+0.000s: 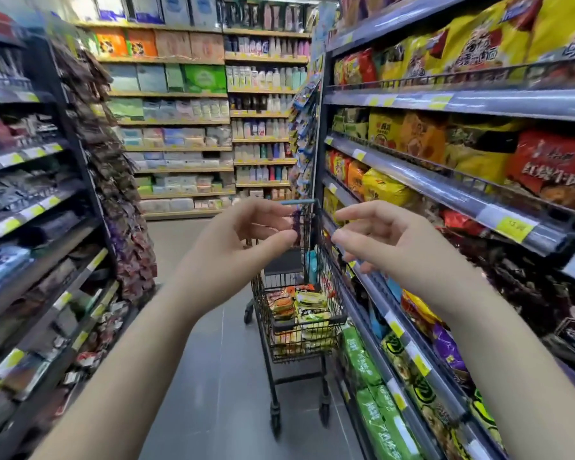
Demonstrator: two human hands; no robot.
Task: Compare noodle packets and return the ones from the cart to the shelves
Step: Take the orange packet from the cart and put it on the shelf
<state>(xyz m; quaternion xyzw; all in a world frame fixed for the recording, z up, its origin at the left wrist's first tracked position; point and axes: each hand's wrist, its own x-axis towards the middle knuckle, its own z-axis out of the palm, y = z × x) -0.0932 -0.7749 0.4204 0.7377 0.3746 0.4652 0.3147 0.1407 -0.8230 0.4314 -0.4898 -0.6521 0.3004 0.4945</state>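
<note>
Here, left hand [243, 242] and right hand [390, 249], each grip half-open and empty, before the cart [307, 322].

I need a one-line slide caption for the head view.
Left hand and right hand, both open, raised before a cart of noodle packets beside the noodle shelves.

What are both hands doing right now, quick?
Bare left hand: open, fingers loosely curled, holding nothing.
Bare right hand: open, loosely curled, holding nothing.
</note>
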